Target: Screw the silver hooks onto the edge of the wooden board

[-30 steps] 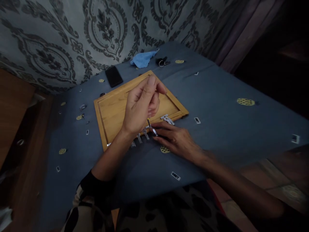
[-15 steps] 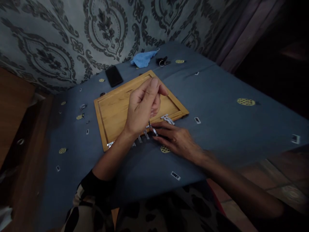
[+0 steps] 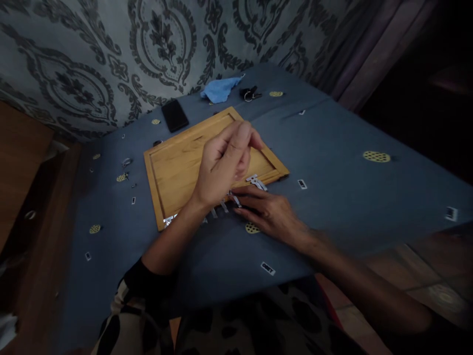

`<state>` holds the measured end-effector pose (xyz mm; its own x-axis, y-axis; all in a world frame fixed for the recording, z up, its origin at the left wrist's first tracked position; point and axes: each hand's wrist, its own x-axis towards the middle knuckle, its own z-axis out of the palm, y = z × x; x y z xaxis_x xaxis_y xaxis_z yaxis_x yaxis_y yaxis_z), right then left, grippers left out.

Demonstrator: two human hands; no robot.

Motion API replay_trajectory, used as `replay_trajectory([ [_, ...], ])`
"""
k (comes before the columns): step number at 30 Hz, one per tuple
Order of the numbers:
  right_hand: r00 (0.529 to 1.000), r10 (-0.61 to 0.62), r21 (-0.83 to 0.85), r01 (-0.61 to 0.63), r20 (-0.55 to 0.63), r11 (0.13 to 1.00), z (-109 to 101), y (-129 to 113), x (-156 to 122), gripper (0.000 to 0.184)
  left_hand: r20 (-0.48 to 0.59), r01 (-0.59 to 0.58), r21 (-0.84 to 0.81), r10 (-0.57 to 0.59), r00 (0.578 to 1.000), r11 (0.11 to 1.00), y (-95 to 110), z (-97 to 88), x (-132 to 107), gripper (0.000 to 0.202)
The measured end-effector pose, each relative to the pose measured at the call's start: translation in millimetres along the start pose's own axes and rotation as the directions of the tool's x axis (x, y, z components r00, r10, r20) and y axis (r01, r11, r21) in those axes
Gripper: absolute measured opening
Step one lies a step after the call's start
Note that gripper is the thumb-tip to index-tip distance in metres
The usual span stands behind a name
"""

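Observation:
A framed wooden panel lies flat in front of me. My left hand is closed in a fist above its near edge, thumb on top. The fist hides most of what it grips; a thin dark shaft below it looks like a screwdriver's. On the near edge, the fingers of my right hand pinch a small metal hook. More hook-like metal pieces stick out along this edge, partly behind my left forearm. Metal hinges sit near both corners, one on the right and one on the left.
A black phone, a blue cloth and black keys on a ring lie beyond the panel. Small metal parts are to its left. A blue patterned cloth covers the table, which meets a patterned curtain.
My left fist has shifted slightly right and turned a little, and the shaft below it shows less. My right hand stays in place at the panel's edge.

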<state>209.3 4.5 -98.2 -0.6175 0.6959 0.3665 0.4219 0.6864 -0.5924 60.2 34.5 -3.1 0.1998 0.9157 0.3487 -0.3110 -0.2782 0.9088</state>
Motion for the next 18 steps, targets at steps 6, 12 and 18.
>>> replay_trajectory([
  [6,1.0,-0.016,0.003,0.016,-0.01,1.0,1,0,0,0.027,0.078,0.134,0.081,-0.14,0.987,0.988,7,-3.0,0,0.041],
  [12,0.999,-0.027,0.008,0.028,-0.03,1.0,3,1,-1,0.029,0.058,0.204,0.036,-0.206,0.977,0.978,9,-12.0,5,0.04],
  [18,1.0,-0.015,0.012,0.015,-0.014,1.0,1,0,-1,0.028,0.209,0.152,0.052,-0.16,0.965,0.987,9,-15.9,6,0.047],
])
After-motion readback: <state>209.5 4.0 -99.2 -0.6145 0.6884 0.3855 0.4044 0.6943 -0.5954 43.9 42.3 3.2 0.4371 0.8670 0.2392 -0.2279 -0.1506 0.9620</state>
